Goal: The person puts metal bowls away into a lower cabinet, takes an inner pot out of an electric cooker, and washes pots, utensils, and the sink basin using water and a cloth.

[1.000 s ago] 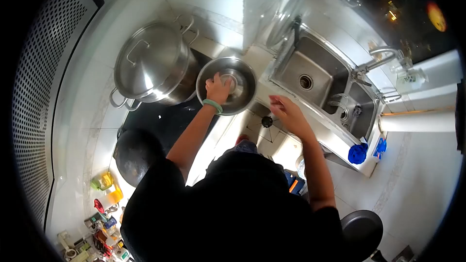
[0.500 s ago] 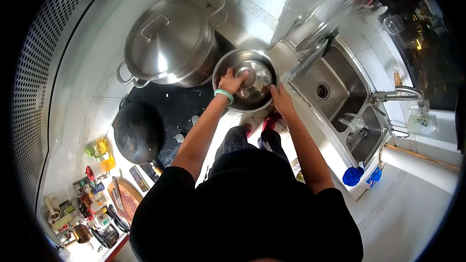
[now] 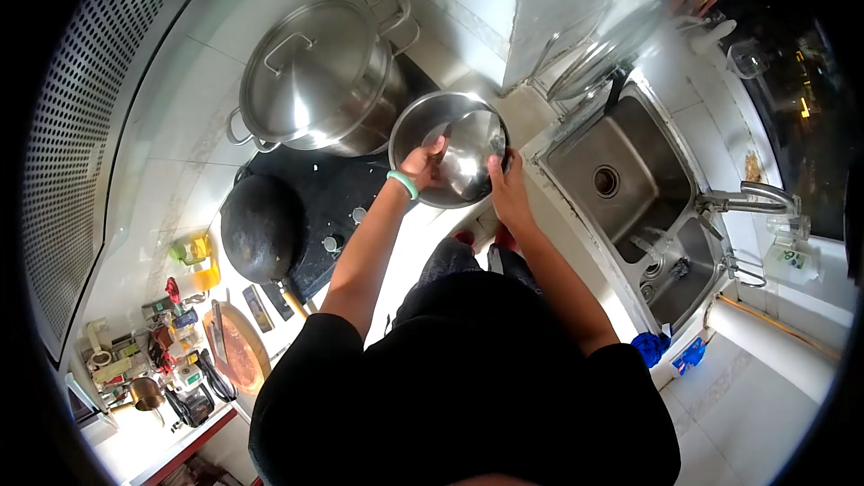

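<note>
A steel basin [image 3: 409, 130] is in front of me, at the corner between stove and sink counter. Inside it a smaller shiny, rounded steel piece [image 3: 470, 157] sits tilted; I cannot tell whether it is a bowl or a lid. My left hand [image 3: 423, 166], with a pale green bangle at its wrist, reaches into the basin and grips the left edge of this inner piece. On the right side, my right hand [image 3: 509, 193] holds the basin's rim, thumb inside and fingers outside. The fingertips of both hands are partly hidden.
A large lidded steel pot [image 3: 315, 72] stands on the black stove [image 3: 337, 193], with a dark wok [image 3: 261, 225] nearer. At right is a double sink [image 3: 621, 171] with a faucet [image 3: 751, 202]. A cutting board [image 3: 243, 351] with a knife lies at lower left among jars and utensils.
The inner steel piece has tipped over to the right inside the basin. My left hand has moved from its middle to its left edge. My right hand stays at the basin's right rim.
</note>
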